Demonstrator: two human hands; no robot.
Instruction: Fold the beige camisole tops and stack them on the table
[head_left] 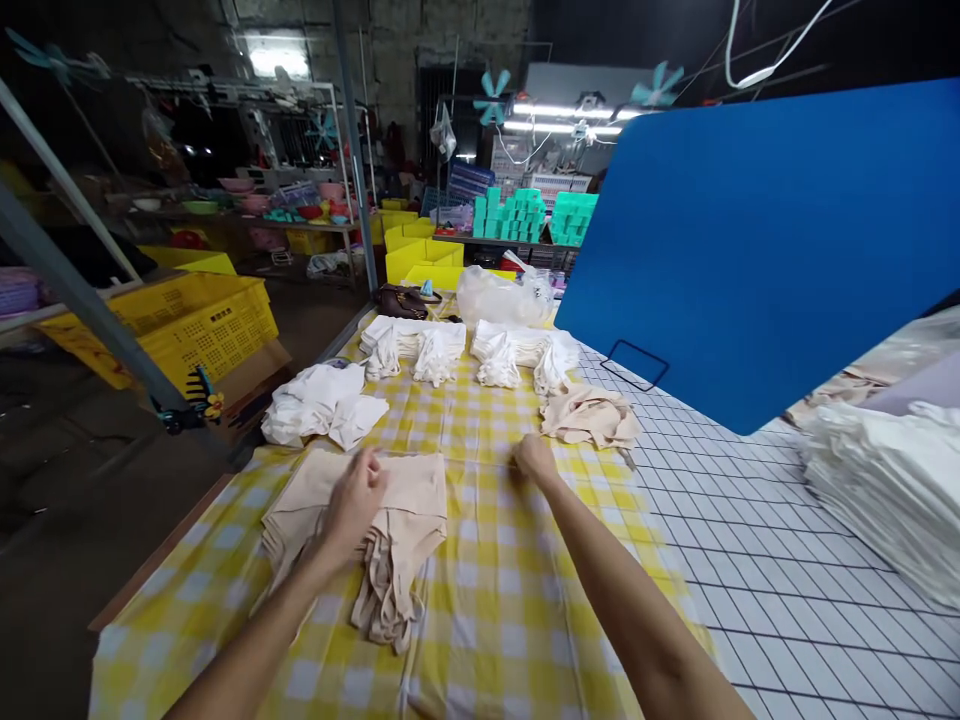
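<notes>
My left hand (pixel 358 502) is over a fanned stack of beige underpants (pixel 412 490), its fingers curled in a pinch. Whether it grips any fabric I cannot make out. The lower parts of the stack bunch together toward me. To the right, my right hand (pixel 534 458) is closed and a little blurred, low above the yellow checked cloth (pixel 480 560). Its fingertips are turned away, so anything in them is hidden. Just beyond it lies a loose beige garment pile (pixel 590 415). A crumpled white garment pile (pixel 319 403) sits beyond my left hand.
Two white folded stacks (pixel 412 340) (pixel 525 345) lie at the table's far end, before a plastic bag (pixel 502 295) and a dark handbag (pixel 401 300). A large blue board (pixel 765 240) rises at right, near white stacked garments (pixel 892 480). A yellow crate (pixel 202 320) and metal post (pixel 82 300) stand left.
</notes>
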